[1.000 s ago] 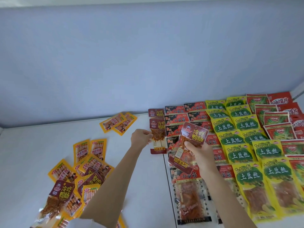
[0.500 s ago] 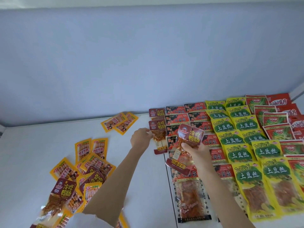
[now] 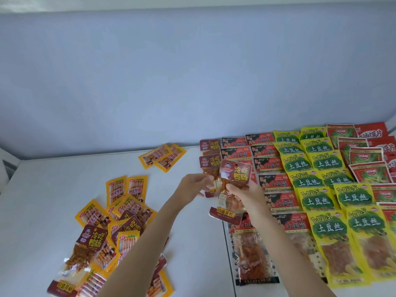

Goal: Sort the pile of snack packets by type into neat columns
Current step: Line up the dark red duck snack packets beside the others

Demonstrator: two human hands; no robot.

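Observation:
My right hand point(image 3: 246, 195) grips a maroon duck-snack packet point(image 3: 234, 174) and holds it tilted above the table, just right of the short maroon column point(image 3: 210, 145). My left hand point(image 3: 189, 188) pinches the lower part of the second maroon packet point(image 3: 211, 165) lying in that column, and its fingertips nearly meet the held packet. On the left lies the unsorted pile point(image 3: 120, 213) of orange-yellow skewer packets, with a few maroon packets point(image 3: 92, 239) mixed in.
Sorted columns fill the right side: black-and-red packets point(image 3: 266, 166), yellow-green packets point(image 3: 317, 189), red packets with green pictures point(image 3: 364, 161) and red ones point(image 3: 372, 133) at the far corner. Two orange packets point(image 3: 162, 157) lie by the grey wall. A table seam point(image 3: 227, 243) runs down under my right arm.
My right hand has carried its maroon packet left and slightly up, close to my left hand at the maroon column. My left hand has stayed on the laid packet.

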